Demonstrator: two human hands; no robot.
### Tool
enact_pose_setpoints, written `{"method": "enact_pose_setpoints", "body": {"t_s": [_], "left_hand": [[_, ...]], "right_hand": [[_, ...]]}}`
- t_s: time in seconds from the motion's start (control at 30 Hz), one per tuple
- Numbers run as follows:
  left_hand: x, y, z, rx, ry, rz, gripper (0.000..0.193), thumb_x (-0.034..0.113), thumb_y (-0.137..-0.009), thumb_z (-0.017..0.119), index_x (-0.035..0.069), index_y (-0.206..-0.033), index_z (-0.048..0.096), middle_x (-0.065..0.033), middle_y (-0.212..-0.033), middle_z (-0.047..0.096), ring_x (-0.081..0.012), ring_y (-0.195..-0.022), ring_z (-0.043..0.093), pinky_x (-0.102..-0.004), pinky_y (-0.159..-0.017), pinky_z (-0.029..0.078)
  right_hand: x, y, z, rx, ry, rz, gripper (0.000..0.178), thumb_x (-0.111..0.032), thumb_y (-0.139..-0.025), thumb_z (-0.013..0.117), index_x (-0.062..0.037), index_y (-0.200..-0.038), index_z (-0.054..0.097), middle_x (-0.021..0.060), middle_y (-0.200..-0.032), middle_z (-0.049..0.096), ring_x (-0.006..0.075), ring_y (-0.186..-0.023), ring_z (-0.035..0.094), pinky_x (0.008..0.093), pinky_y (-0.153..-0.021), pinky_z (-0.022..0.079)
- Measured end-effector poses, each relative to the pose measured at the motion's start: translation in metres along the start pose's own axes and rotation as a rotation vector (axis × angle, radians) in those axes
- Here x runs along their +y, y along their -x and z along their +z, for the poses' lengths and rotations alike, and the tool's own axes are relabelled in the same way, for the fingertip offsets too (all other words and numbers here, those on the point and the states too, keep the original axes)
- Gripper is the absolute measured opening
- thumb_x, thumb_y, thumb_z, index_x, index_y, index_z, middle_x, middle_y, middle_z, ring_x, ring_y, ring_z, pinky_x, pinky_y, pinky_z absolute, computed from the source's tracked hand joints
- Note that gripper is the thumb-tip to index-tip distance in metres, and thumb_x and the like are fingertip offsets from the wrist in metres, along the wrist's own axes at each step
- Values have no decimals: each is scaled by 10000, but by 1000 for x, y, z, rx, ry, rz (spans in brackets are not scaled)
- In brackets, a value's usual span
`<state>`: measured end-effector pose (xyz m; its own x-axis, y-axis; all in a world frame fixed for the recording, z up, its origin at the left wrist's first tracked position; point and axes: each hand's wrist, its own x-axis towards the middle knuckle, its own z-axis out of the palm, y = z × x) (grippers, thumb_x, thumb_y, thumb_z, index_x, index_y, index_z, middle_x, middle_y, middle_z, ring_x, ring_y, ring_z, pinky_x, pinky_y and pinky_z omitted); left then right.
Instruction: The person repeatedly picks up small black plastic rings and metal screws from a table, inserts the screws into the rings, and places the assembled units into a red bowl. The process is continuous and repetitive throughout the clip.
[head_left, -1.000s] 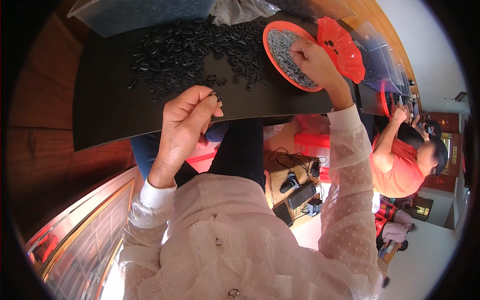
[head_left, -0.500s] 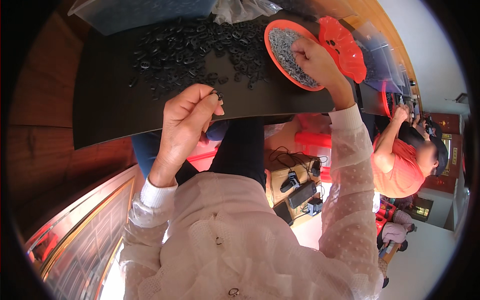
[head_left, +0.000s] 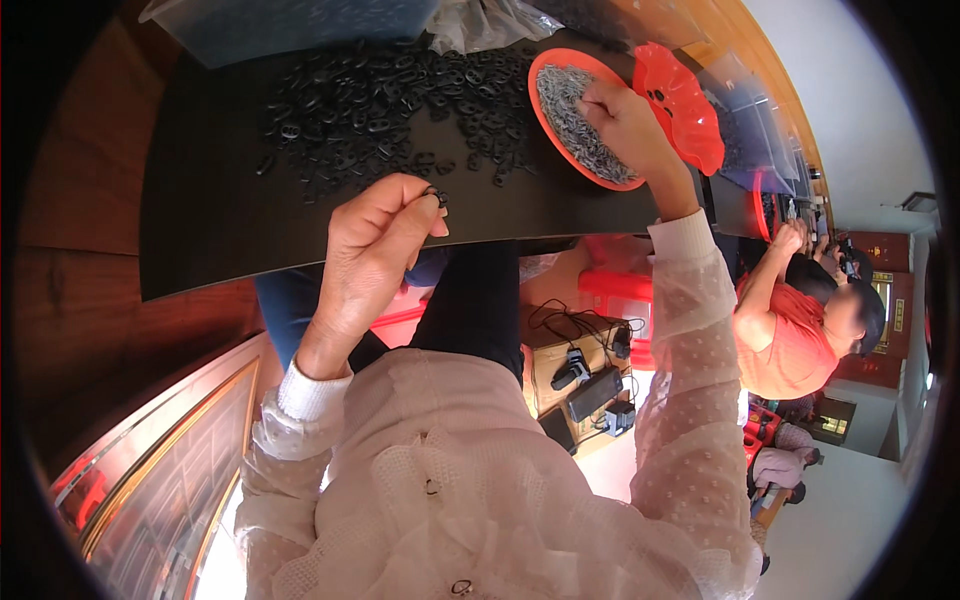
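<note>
Selection of grey pieces (head_left: 560, 100) seems the current step: at one o'clock, the right hand (head_left: 632, 125) is bunched over the orange bowl (head_left: 575, 57), its grasp unclear; near twelve, the left hand (head_left: 375, 240) pinches a black piece (head_left: 438, 197). Next calls for precise pickup.

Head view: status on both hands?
Left hand pinching small black part. Right hand at grey pieces in orange bowl. Neither visibly blocked; loose black parts beyond left.

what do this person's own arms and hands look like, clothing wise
The left hand and right hand are gloveless. Both arms wear loose, sheer, pale sleeves patterned with small dots, ending in snug, whitish ribbed cuffs at the wrists.
</note>
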<state>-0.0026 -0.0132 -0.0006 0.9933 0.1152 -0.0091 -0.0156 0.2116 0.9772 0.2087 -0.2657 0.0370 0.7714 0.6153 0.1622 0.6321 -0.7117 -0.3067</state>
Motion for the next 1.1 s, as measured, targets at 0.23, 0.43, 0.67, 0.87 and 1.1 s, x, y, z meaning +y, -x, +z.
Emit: {"method": "enact_pose_setpoints", "body": {"t_s": [0.23, 0.43, 0.67, 0.87, 1.1], "left_hand": [[-5, -3, -1, 11, 22, 28, 118, 75, -913, 539, 16, -854, 622, 19, -704, 601, -1, -518, 408, -176, -453, 316], [-5, -6, 1, 26, 43, 34, 101, 70, -895, 563, 20, -832, 624, 32, -686, 594, 6, -528, 403, -179, -460, 319], [-5, -8, 0, 27, 31, 17, 79, 60, -890, 568, 15, -855, 622, 25, -693, 598, 3, -548, 414, -177, -472, 329], [-6, -8, 2, 34, 39, 17, 89, 61, -892, 565, 11, -844, 622, 25, -695, 602, 5, -535, 413, -177, -461, 329], [-3, -6, 2, 44, 1, 14, 103, 58, -900, 554, 13, -838, 623, 24, -698, 600, 10, -502, 418, -172, -426, 336]], "right_hand": [[1, -2, 8, 29, -16, 6, 139, -111, -864, 583, -4, -952, 590, 144, -838, 608, 287, -781, 589, 350, -711, 462], [-12, -7, 15, 33, 168, -21, 168, -189, -876, 556, -36, -926, 603, 144, -954, 627, 356, -893, 590, 434, -746, 468], [-10, -3, 7, 33, 95, 81, 145, -186, -882, 562, -49, -891, 606, 139, -893, 627, 369, -818, 583, 432, -704, 462], [-2, 3, 3, 107, -172, 112, 140, -128, -861, 643, 5, -848, 602, 45, -684, 577, 115, -647, 526, 273, -610, 433], [-5, 5, 1, 135, -444, 158, 158, -140, -843, 642, 7, -796, 607, 26, -655, 553, 83, -620, 481, 263, -596, 404]]}}
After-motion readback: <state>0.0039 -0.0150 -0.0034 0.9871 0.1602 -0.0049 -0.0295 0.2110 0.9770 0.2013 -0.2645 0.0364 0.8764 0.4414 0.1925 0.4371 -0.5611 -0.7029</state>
